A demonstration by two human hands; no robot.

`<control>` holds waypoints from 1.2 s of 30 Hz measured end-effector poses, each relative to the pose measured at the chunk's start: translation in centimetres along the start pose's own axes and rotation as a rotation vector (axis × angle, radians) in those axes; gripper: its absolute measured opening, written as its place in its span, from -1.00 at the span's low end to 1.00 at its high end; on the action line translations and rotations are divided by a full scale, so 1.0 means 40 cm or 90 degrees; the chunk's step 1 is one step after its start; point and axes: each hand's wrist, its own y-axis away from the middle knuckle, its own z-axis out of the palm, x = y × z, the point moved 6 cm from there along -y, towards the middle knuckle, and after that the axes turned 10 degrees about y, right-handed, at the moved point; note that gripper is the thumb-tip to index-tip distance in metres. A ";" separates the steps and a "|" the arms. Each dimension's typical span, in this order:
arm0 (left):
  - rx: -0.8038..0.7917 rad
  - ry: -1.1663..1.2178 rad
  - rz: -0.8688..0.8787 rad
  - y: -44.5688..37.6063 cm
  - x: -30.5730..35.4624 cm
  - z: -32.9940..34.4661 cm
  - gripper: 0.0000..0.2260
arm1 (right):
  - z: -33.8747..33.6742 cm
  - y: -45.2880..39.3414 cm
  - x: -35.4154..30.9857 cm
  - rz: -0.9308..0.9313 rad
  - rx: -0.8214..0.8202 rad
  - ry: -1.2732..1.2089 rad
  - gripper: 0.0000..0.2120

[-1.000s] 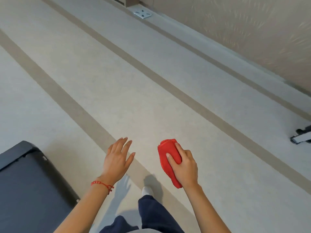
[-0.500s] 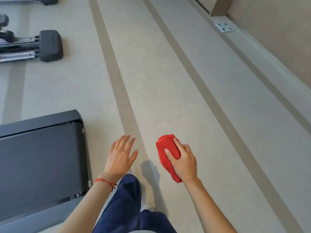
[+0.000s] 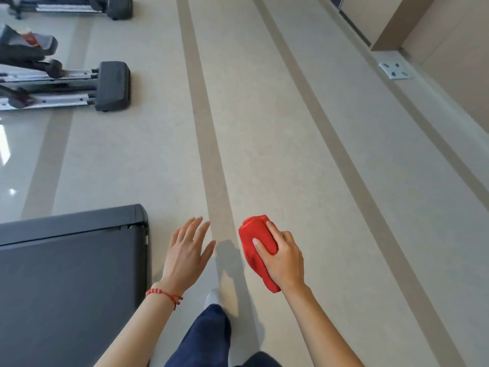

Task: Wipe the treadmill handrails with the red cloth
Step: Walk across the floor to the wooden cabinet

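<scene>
My right hand [image 3: 281, 258] grips a bunched red cloth [image 3: 252, 238], held in the air over the floor. To its left my left hand [image 3: 186, 254] is open with fingers spread and holds nothing; a red bead bracelet circles its wrist. The rear end of a dark grey treadmill deck [image 3: 71, 274] fills the lower left, just left of my left hand. The treadmill's handrails are out of view.
Another exercise machine with a black foot and silver rails [image 3: 111, 86] stands at the upper left. A beige wall with a metal floor plate [image 3: 395, 70] runs along the right. My leg in dark blue trousers [image 3: 206, 337] steps on the striped floor.
The view has swung left: the treadmill deck and the machines at the upper left have come further into view. Both hands keep their poses and the cloth stays gripped.
</scene>
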 end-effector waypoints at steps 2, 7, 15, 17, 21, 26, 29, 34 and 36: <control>0.002 -0.005 0.008 -0.079 -0.015 -0.027 -0.39 | 0.001 -0.075 -0.032 -0.007 0.004 0.001 -0.46; 0.024 0.002 0.004 -0.245 -0.042 -0.066 -0.38 | -0.003 -0.242 -0.084 -0.027 -0.006 0.009 -0.44; 0.038 0.010 -0.027 -0.537 -0.069 -0.074 -0.39 | -0.001 -0.571 -0.107 -0.042 -0.012 -0.005 -0.47; 0.046 0.005 -0.040 -0.618 -0.075 -0.081 -0.41 | -0.003 -0.664 -0.114 -0.056 -0.020 -0.005 -0.47; 0.073 -0.003 -0.069 -0.763 -0.083 -0.112 -0.43 | -0.021 -0.834 -0.133 -0.067 -0.026 -0.010 -0.49; 0.076 -0.016 -0.089 -0.924 -0.091 -0.144 -0.42 | -0.037 -1.027 -0.167 -0.077 -0.025 -0.015 -0.49; 0.074 -0.017 -0.085 -1.034 -0.103 -0.162 -0.42 | -0.032 -1.144 -0.196 -0.082 -0.027 -0.021 -0.48; 0.064 -0.011 -0.062 -1.266 -0.152 -0.194 -0.43 | -0.011 -1.358 -0.263 -0.088 -0.028 -0.014 -0.48; 0.067 -0.014 -0.053 -1.366 -0.176 -0.216 -0.43 | -0.002 -1.450 -0.294 -0.093 -0.021 -0.016 -0.48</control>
